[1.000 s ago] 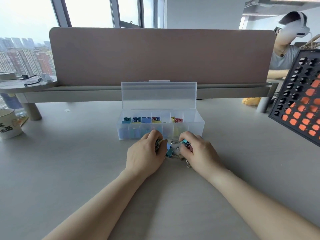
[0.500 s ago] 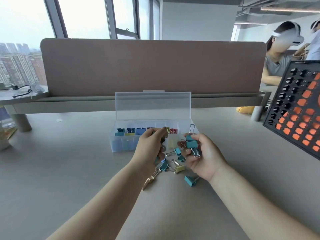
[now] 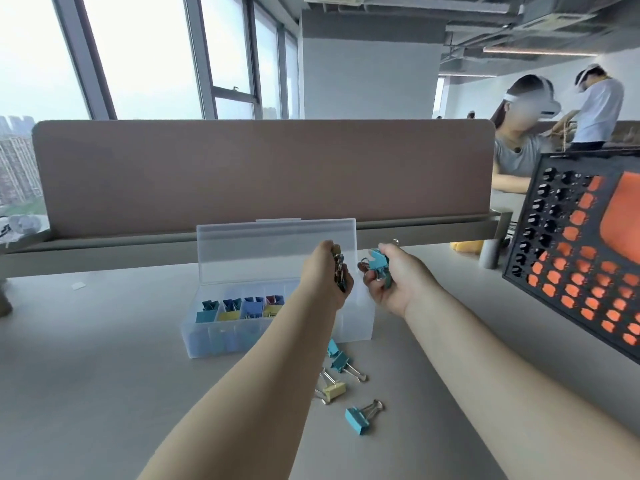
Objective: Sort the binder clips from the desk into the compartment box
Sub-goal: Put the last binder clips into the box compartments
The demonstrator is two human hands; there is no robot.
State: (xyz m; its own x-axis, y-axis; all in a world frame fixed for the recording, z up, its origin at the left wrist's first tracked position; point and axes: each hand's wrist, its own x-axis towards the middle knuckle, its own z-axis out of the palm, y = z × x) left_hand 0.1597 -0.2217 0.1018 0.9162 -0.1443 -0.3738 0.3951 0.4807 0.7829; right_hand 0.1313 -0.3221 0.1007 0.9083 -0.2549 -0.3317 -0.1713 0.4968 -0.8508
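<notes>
My left hand (image 3: 323, 273) fisted round a clip bunch (image 3: 339, 271), right hand (image 3: 398, 284) curled round teal clips (image 3: 378, 263), both over the box (image 3: 221, 341), 3 o'clock end. Loose clips (image 3: 356, 420) on surface (image 3: 104, 375), 5 o'clock of it.

Both hands were held up side by side, each gripping clips.
The bare left forearm (image 3: 242, 375) ran in from the lower left and the bare right forearm (image 3: 502, 358) from the lower right. The left hand (image 3: 325, 275) showed its back, fingers curled round a bunch of clips (image 3: 339, 271). The right hand (image 3: 394, 278), just beside it but not touching, faced palm inward, fingers and thumb curled round teal clips (image 3: 378, 261).
</notes>
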